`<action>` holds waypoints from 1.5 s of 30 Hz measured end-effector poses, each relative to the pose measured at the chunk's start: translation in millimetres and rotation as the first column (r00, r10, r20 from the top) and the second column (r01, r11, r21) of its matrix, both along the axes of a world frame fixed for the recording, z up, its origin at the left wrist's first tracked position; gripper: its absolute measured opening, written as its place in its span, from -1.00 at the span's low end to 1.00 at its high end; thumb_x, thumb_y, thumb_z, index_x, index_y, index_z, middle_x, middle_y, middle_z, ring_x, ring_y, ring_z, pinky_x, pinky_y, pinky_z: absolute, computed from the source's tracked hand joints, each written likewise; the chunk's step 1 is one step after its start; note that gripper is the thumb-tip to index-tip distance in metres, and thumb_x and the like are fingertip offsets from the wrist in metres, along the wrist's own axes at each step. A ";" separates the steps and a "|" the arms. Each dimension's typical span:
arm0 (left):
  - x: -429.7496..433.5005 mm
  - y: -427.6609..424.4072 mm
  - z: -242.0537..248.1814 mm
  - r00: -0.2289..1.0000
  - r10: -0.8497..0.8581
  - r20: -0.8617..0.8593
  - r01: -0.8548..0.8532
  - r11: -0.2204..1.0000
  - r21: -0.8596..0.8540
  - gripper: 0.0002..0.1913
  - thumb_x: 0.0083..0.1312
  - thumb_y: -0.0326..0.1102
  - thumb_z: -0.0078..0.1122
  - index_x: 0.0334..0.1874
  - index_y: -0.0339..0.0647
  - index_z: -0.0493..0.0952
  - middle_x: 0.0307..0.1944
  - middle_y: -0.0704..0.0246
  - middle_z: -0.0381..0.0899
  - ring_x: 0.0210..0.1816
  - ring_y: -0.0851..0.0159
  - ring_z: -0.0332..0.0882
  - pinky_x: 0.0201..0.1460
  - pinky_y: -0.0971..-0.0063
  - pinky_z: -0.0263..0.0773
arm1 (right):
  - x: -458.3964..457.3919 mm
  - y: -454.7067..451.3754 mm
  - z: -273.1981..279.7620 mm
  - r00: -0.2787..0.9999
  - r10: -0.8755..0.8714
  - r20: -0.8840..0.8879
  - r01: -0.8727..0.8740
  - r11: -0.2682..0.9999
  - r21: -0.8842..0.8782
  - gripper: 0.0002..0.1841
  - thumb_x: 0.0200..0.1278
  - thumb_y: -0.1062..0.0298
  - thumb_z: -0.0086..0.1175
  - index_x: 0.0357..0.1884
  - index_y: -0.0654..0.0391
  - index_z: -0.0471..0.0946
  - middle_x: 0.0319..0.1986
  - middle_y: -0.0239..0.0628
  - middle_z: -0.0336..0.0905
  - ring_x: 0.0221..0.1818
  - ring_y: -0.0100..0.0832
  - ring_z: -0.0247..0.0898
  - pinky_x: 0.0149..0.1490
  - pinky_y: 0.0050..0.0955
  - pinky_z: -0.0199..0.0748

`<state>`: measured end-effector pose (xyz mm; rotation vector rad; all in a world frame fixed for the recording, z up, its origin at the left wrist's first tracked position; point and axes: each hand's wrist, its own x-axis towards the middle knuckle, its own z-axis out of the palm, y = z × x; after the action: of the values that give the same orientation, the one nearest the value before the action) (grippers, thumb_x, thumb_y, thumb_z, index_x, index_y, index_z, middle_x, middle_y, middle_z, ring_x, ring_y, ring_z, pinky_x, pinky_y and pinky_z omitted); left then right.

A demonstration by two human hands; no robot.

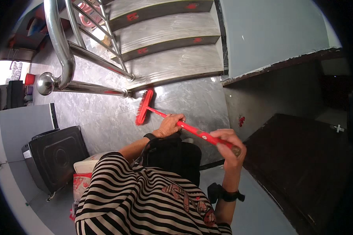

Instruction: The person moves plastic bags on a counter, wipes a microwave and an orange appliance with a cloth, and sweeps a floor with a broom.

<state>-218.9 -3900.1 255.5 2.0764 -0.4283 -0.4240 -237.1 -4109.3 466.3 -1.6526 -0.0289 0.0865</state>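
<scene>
A red broom (pixel 144 107) with a long red handle slants across the view. Its bristled head touches the grey marbled floor tiles (pixel 106 117), just below the bottom stair and near the foot of the steel railing. My left hand (pixel 171 124) grips the lower part of the visible handle. Around the handle's upper end is my right hand (pixel 230 144), closer to my body on the right. The handle's worn tip shows beside my right fingers. Black bands are on both wrists.
Grey stone stairs (pixel 173 61) rise ahead, with a steel railing (pixel 94 55) ending in a ball-topped post (pixel 45 83) at left. A black appliance (pixel 58 157) and a white-and-red bag (pixel 81 183) stand at lower left. To the right are a grey wall (pixel 276 26) and a dark door (pixel 294 164).
</scene>
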 end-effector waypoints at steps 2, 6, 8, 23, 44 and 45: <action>6.0 -7.3 1.0 0.995 0.068 0.072 -0.073 0.996 0.056 -0.71 -0.14 -0.47 0.15 -0.31 -0.11 0.38 -0.42 0.28 0.50 -0.30 0.13 0.46 -0.24 0.33 0.27 | 12.0 -14.3 -12.9 0.996 0.028 -0.084 -0.001 0.953 0.302 -0.89 -0.07 0.52 -0.01 -0.45 0.32 0.43 -0.42 -0.17 0.50 -0.30 -0.32 0.40 0.03 -0.36 0.26; 13.4 12.0 -56.3 0.976 0.218 -0.003 -0.211 0.948 0.237 -0.75 -0.08 -0.47 0.11 -0.30 -0.17 0.37 -0.47 0.21 0.52 -0.36 0.06 0.50 -0.31 0.28 0.39 | 25.9 1.0 -56.1 0.898 -0.100 -0.428 0.265 0.901 0.344 -0.86 0.07 0.51 -0.04 -0.31 0.34 0.38 -0.53 -0.25 0.44 -0.37 -0.39 0.39 0.05 -0.32 0.26; 17.0 -1.4 -76.8 0.972 0.227 -0.056 -0.207 0.946 0.248 -0.76 -0.08 -0.47 0.10 -0.31 -0.16 0.37 -0.50 0.23 0.51 -0.36 0.06 0.49 -0.30 0.28 0.38 | 28.9 -6.9 -84.9 0.910 -0.123 -0.397 0.271 0.900 0.342 -0.88 0.11 0.53 -0.06 -0.31 0.34 0.36 -0.59 -0.31 0.37 -0.41 -0.46 0.38 0.06 -0.29 0.27; 59.4 -330.6 -68.2 0.974 -0.191 0.124 0.206 0.971 -0.121 -0.73 -0.06 -0.55 0.04 -0.25 -0.16 0.42 -0.48 0.22 0.49 -0.34 0.08 0.47 -0.30 0.30 0.34 | -3.2 -254.2 -35.9 0.637 -0.751 -0.173 0.771 0.615 0.166 -0.95 0.08 0.57 -0.13 -0.39 0.25 0.30 -0.61 -0.35 0.24 -0.44 -0.45 0.26 0.05 -0.21 0.27; -27.2 -477.9 -37.9 0.597 -0.798 0.082 0.800 0.585 -0.135 -0.73 0.07 -0.22 0.11 -0.20 -0.14 0.44 -0.34 0.20 0.53 -0.29 0.06 0.49 -0.30 0.24 0.39 | -132.1 -319.9 21.8 0.239 -0.955 -0.174 0.971 0.240 0.017 -0.93 -0.08 0.57 0.10 -0.51 0.26 0.44 -0.58 -0.30 0.42 -0.49 -0.55 0.31 -0.35 -0.54 0.28; -31.1 -487.8 -25.8 0.592 -0.801 0.089 0.804 0.581 -0.126 -0.73 0.07 -0.22 0.11 -0.20 -0.14 0.44 -0.34 0.20 0.53 -0.29 0.06 0.49 -0.30 0.24 0.39 | -133.4 -320.8 30.2 0.236 -0.956 -0.171 0.972 0.235 0.027 -0.93 -0.08 0.57 0.10 -0.51 0.26 0.44 -0.58 -0.30 0.42 -0.49 -0.55 0.31 -0.35 -0.54 0.28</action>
<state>-250.0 -4387.9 229.7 1.6175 -1.4059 -0.8672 -370.6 -4430.1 496.4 -1.2477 1.1112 -0.7956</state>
